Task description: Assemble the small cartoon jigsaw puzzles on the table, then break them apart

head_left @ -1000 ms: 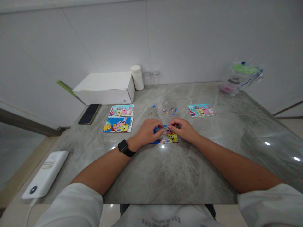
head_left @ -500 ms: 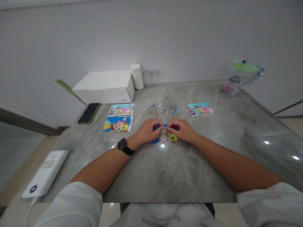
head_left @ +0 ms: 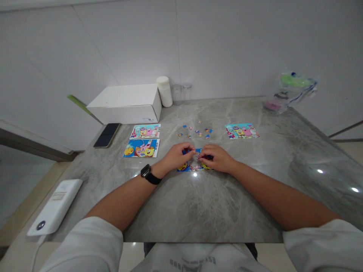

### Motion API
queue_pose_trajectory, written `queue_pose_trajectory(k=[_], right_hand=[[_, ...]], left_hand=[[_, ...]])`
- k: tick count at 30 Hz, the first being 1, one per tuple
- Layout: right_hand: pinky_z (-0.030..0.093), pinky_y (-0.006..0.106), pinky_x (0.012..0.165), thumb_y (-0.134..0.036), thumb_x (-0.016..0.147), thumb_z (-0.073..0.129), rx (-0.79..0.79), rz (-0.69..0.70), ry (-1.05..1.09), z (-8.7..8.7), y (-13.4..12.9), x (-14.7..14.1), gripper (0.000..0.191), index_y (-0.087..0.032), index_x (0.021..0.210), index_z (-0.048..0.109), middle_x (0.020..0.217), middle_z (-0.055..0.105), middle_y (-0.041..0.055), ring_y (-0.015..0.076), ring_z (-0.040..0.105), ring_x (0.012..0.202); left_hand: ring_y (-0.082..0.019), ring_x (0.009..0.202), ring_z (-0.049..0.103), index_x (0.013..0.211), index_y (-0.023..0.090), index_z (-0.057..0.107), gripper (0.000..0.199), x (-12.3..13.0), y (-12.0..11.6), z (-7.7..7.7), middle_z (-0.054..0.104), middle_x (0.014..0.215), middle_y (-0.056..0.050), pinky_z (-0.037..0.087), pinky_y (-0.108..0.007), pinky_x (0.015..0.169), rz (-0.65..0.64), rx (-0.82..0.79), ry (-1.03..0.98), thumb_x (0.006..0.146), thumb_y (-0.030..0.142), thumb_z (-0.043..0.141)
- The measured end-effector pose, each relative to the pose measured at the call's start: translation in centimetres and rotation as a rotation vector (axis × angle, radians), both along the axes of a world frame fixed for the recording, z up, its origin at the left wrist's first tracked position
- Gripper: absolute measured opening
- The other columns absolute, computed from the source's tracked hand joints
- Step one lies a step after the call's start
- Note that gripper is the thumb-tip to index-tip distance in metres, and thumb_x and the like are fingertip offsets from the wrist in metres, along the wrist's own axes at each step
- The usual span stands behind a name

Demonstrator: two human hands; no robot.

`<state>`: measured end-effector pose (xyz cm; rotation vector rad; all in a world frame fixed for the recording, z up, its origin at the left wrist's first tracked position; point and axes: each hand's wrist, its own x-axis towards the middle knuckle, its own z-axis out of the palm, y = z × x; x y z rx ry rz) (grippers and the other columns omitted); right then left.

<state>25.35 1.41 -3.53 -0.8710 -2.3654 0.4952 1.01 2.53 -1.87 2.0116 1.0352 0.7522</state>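
Note:
A small blue and yellow cartoon puzzle (head_left: 195, 167) lies on the grey table, partly covered by both hands. My left hand (head_left: 181, 155), with a black watch on its wrist, is over the puzzle's left side, its thumb and fingertips pinched together. Over the right side is my right hand (head_left: 215, 156), fingers also closed in a pinch near the middle. Whatever either hand holds is too small to make out. Several loose puzzle pieces (head_left: 200, 134) are scattered just beyond the hands.
Two picture cards (head_left: 145, 131) (head_left: 141, 148) lie left, another card (head_left: 242, 131) right. Farther left are a phone (head_left: 107, 135) and a white device (head_left: 56, 207). A white box (head_left: 124, 105), white bottle (head_left: 165, 91), glasses (head_left: 186, 93) and bagged cup (head_left: 289, 92) stand behind.
My right hand has shifted slightly downward over the puzzle, its fingertips lower than before. My left hand has hardly moved.

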Motion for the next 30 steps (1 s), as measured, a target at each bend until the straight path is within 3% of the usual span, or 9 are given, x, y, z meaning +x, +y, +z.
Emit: queue_pose_trajectory(k=[6,11,19,30], right_hand=[[0.045,0.036,0.083,-0.024,0.093,0.070,0.037,-0.111,-0.017,0.09,0.08,0.13,0.007,-0.022,0.092,0.076,0.089,0.074,0.0055,0.0216,0.067,0.088],[0.046,0.035,0.080,-0.023,0.094,0.067,0.037,-0.194,0.018,-0.14,0.38,0.28,0.009,-0.022,0.091,0.075,0.088,0.072,0.0055,0.0210,0.065,0.083],[0.046,0.034,0.079,-0.023,0.095,0.067,0.016,-0.202,0.025,-0.38,0.59,0.36,0.010,-0.022,0.090,0.075,0.088,0.072,0.0053,0.0205,0.065,0.083],[0.046,0.035,0.078,-0.021,0.094,0.067,0.026,-0.191,0.012,-0.41,0.62,0.32,0.009,-0.022,0.090,0.076,0.088,0.073,0.0061,0.0211,0.065,0.083]], left_hand=[[-0.016,0.080,0.065,0.090,0.018,0.074,0.022,-0.08,0.06,-0.02,0.075,0.085,0.000,0.050,-0.028,0.077,0.029,-0.058,0.049,0.094,0.036,0.062],[-0.018,0.085,0.068,0.090,0.020,0.077,0.021,-0.19,0.11,-0.10,0.077,0.087,0.000,0.050,-0.030,0.081,0.000,0.010,0.160,0.094,0.035,0.062],[-0.020,0.088,0.068,0.094,0.022,0.080,0.021,-0.29,0.03,-0.10,0.079,0.090,-0.001,0.050,-0.031,0.086,-0.021,0.108,0.248,0.095,0.034,0.062],[-0.018,0.079,0.065,0.087,0.021,0.078,0.022,-0.17,-0.18,0.20,0.076,0.081,-0.001,0.048,-0.030,0.079,-0.097,0.174,0.255,0.095,0.034,0.062]])
